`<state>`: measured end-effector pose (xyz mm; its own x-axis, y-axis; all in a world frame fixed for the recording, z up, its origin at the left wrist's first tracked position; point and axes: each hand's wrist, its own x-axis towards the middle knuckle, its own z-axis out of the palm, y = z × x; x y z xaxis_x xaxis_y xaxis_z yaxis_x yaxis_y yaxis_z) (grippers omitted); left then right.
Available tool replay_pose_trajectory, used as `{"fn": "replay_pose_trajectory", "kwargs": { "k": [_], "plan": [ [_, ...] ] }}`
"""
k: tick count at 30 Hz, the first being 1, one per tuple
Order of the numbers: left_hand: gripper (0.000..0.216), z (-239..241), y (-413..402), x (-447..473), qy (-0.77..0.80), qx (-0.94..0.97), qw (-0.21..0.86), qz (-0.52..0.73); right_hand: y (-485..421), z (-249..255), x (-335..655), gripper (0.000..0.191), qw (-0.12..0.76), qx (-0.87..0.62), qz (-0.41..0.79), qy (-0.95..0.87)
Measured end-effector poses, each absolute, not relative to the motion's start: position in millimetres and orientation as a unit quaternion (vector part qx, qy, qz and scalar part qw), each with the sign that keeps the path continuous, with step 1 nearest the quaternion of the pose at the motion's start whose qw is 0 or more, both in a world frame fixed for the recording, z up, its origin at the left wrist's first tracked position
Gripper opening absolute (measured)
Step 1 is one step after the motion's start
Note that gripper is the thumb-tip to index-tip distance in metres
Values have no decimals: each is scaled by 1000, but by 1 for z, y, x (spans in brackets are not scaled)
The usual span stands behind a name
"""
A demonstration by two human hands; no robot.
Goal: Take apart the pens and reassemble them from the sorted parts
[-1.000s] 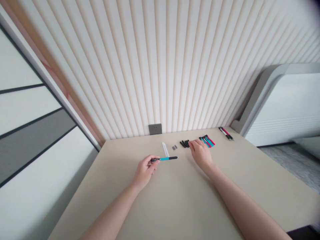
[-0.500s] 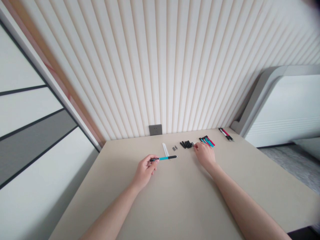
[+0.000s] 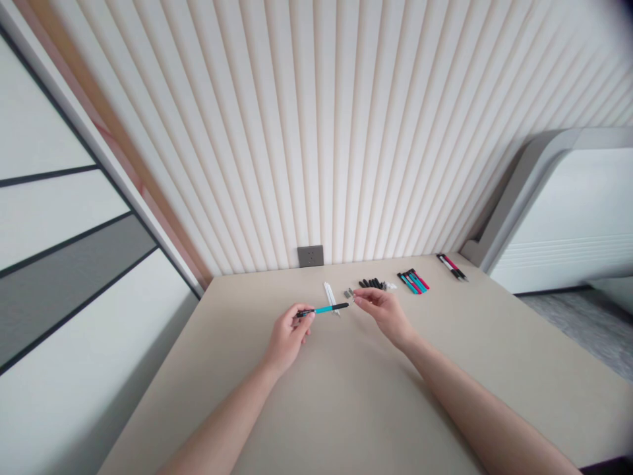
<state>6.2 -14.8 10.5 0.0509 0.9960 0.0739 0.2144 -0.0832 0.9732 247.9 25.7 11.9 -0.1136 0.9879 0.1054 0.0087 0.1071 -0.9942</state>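
Observation:
My left hand (image 3: 289,333) pinches the black end of a teal and black pen (image 3: 326,308), holding it level above the beige table (image 3: 346,396). My right hand (image 3: 383,309) is just right of the pen's free tip, fingers pinched together on something too small to make out. Behind the pen lie white refill tubes (image 3: 328,293) and small grey parts (image 3: 347,292). Further right are a row of black pen parts (image 3: 372,284) and a bunch of teal and pink pen barrels (image 3: 413,282).
Two more pens (image 3: 452,265), black and red, lie near the table's far right corner. A grey wall socket (image 3: 310,255) sits in the slatted wall behind the table. A white and grey unit (image 3: 558,211) stands to the right.
My right hand left the pile of black parts and pen barrels and came left to the pen's tip, fingers now pinched. My left hand kept the pen nearly still.

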Motion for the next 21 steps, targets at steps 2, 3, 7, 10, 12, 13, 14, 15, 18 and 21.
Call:
{"fn": "replay_pose_trajectory", "kwargs": {
  "k": [2,3,7,10,12,13,14,15,18,21],
  "plan": [
    [33,11,-15,6,523,580,433,451,24,13,247,37,492,-444,509,-550],
    [33,11,-15,6,523,579,433,451,24,12,246,37,490,-442,513,-548],
    [33,10,-14,6,523,578,434,452,23,10,245,36,484,-440,517,-552],
    [32,9,-14,6,523,577,433,454,23,10,245,36,485,-450,505,-554],
    [32,9,-14,6,523,574,434,456,23,11,246,36,490,-457,497,-551],
    [32,9,-14,6,523,572,435,457,23,12,246,36,492,-459,495,-550],
    [33,10,-14,6,523,571,437,458,22,13,246,36,491,-459,496,-550],
    [33,10,-14,6,523,570,438,458,22,13,246,36,489,-457,498,-551],
    [33,11,-15,6,519,571,442,457,21,12,245,37,475,-450,505,-562],
    [32,11,-15,6,516,571,442,461,22,10,244,39,467,-449,503,-572]
  ]
}}
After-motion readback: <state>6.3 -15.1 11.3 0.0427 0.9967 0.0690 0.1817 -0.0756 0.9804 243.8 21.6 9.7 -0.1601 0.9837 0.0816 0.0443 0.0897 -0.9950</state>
